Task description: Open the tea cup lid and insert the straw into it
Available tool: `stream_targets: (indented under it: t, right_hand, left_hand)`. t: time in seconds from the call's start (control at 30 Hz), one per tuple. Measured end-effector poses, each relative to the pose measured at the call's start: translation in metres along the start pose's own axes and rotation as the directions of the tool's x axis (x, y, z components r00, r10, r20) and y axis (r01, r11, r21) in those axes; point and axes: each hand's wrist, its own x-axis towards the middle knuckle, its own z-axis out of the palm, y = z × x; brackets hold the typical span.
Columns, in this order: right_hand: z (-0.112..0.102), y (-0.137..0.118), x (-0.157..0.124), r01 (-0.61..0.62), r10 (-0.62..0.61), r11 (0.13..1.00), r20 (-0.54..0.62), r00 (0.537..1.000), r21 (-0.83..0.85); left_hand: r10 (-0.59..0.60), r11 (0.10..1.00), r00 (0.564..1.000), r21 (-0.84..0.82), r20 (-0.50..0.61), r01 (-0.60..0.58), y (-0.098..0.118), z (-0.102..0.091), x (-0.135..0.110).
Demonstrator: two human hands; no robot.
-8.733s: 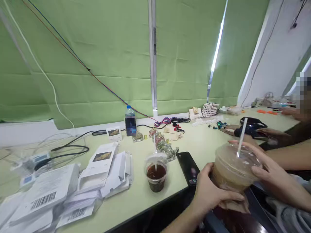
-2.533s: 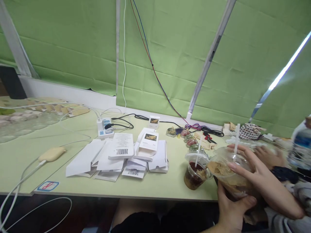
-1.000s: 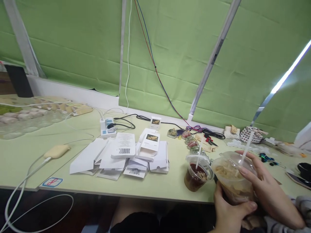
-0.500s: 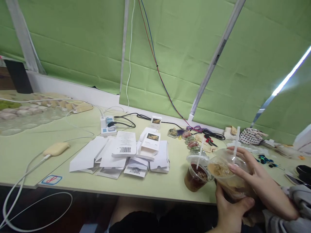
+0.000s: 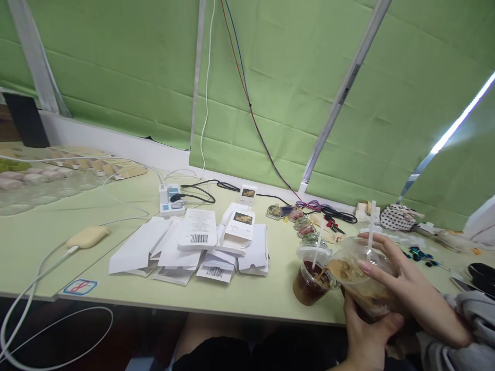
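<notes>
At the right, my left hand (image 5: 371, 330) is closed round the lower part of a clear plastic cup (image 5: 381, 301) of light brown drink. My right hand (image 5: 402, 278) grips the same cup higher up, near its rim. The cup leans left, its mouth over a second plastic cup (image 5: 307, 291) of dark brown drink on the table. Brown drink shows at the tilted cup's lip, above the second cup. A white straw (image 5: 372, 224) rises by the tilted cup, and another straw (image 5: 318, 242) stands in the second cup.
Flat white boxes (image 5: 197, 229) lie piled mid-table. A power strip (image 5: 172, 201) with cables is behind them. Left are a cream-coloured device (image 5: 88, 237) on a cable and clear trays (image 5: 50, 190). Small colourful trinkets (image 5: 305, 226) lie behind the cups. The table's front edge is close.
The tilted cup and my right hand have shifted slightly left. More brown drink shows at its lip, over the second cup. The boxes stay put.
</notes>
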Motion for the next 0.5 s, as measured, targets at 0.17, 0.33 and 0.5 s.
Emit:
stream_targets:
  t: [0.17, 0.33, 0.5]
  right_hand:
    - [0.0004, -0.0007, -0.0004, 0.005, -0.006, 1.0, 0.023, 1.0, 0.028]
    - [0.0018, -0.003, -0.0007, 0.0, -0.001, 1.0, 0.025, 1.0, 0.02]
    - [0.0018, -0.0048, 0.0007, 0.004, -0.004, 1.0, 0.012, 1.0, -0.011]
  left_hand:
    - [-0.001, 1.0, 1.0, 0.014, 0.026, 0.0, 0.0018, -0.0005, -0.0004]
    - [-0.009, 1.0, 1.0, 0.025, 0.013, 0.008, 0.0028, 0.0006, -0.001]
    - [0.005, 1.0, 1.0, 0.014, 0.021, -0.006, 0.0003, -0.0005, 0.0001]
